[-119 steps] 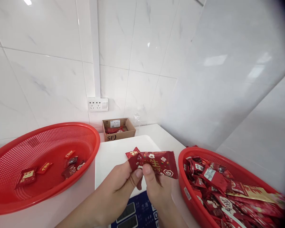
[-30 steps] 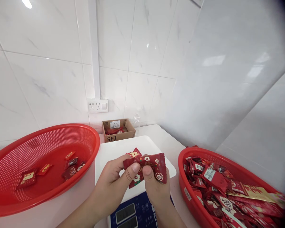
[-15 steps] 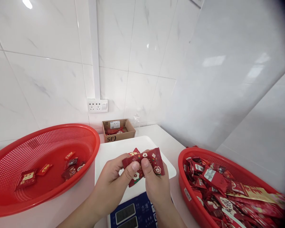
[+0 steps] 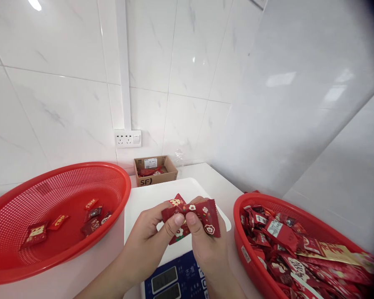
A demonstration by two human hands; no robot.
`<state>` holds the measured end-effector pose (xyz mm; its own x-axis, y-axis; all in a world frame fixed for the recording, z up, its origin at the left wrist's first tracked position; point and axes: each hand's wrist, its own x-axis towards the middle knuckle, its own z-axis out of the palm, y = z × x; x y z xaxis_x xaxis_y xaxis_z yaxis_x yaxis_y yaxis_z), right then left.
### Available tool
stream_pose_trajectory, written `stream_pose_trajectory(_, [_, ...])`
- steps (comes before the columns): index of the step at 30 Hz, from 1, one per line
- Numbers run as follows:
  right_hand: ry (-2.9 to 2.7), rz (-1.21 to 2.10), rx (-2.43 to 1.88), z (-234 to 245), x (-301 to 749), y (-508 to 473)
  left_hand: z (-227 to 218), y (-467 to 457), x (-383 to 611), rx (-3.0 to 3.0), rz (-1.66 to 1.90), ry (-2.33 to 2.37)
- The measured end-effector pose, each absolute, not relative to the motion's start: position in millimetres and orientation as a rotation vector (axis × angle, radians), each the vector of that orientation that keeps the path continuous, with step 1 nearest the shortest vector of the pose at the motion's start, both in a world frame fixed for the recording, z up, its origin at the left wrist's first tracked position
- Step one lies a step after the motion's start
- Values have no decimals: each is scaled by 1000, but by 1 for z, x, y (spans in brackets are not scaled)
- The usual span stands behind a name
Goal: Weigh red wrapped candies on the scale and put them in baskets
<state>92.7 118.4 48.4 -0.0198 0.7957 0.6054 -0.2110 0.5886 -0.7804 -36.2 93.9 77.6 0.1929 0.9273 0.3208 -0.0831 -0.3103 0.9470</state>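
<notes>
Fingers [image 4: 171, 226] of both hands pinch one red packet [image 4: 210, 214] over the scale [image 4: 143, 199]

A wide red basket [image 4: 71, 248] at far left holds a few sweets [image 4: 59, 222]; a cardboard box [image 4: 157, 180] sits by the wall; the left hand [image 4: 148, 238] grips the packet's near-left end; the right hand [image 4: 209, 251] holds it farther right (thumbs close together on top); a second basket [image 4: 241, 238], heaped with packets [image 4: 279, 231], stands at right.

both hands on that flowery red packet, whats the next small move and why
Perhaps lower the flowered packet onto the white scale pan: the left hand and right hand both pinch the packet, the pan shows around it in view, and a gold-lettered packet seems to lie there already.
</notes>
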Motion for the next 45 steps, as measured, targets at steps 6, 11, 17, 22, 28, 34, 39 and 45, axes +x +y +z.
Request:
stream_pose_trajectory(6, [-1381, 808, -574, 46, 93, 119, 79, 95, -35, 1493, 1297, 860])
stream_pose_trajectory(11, [-1363, 835, -559, 47, 93, 118, 76, 96, -36, 1490, 1324, 926])
stream_pose_trajectory(17, [-1310, 942, -658, 50, 91, 119, 74, 94, -37, 1464, 1387, 995])
stream_pose_trajectory(22, [-1201, 1110, -667, 53, 85, 120, 73, 94, -37, 1439, 1466, 1008])
stream_pose_trajectory(28, [-1248, 1128, -612, 58, 82, 115, 72, 96, -37, 1432, 1530, 980])
stream_pose_trajectory(34, [-1361, 1152, -686, 58, 93, 119, 75, 95, -34, 1249, 1518, 932])
stream_pose_trajectory(39, [-1452, 1080, -710, 57, 94, 123, 74, 98, -37, 1245, 1484, 921])
stream_pose_trajectory(45, [-1465, 1080, -720, 55, 93, 122, 72, 97, -38, 1236, 1520, 862])
